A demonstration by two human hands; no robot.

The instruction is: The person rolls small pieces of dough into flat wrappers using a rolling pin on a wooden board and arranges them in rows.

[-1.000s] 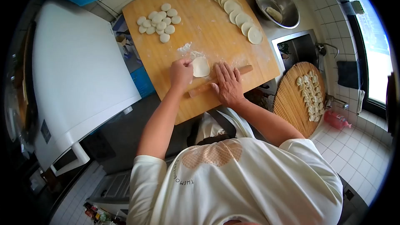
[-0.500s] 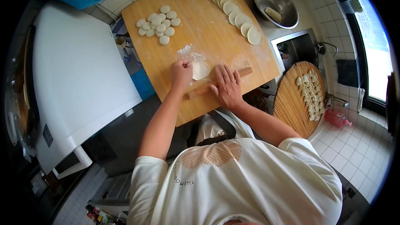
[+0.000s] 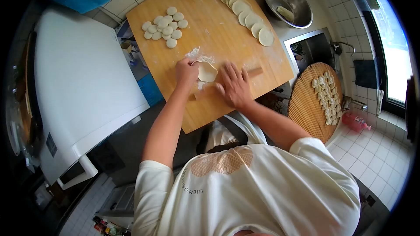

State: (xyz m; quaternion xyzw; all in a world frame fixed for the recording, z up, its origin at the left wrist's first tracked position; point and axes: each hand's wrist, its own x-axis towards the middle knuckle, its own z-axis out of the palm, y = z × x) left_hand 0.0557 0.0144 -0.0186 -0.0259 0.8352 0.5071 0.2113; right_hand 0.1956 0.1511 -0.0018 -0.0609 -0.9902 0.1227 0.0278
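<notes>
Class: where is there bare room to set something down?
On the board, the middle between the small dough discs and the overlapping wrappers is open, lightly floured. Likewise the round mat beside the dumplings, toward the board. Crowded: around left hand, held wrapper, right hand and rolling pin.

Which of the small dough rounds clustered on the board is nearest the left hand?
The lowest dough round in the view, alone at the bottom of the cluster; the other rounds all sit higher in the picture, farther from the left hand.
</notes>
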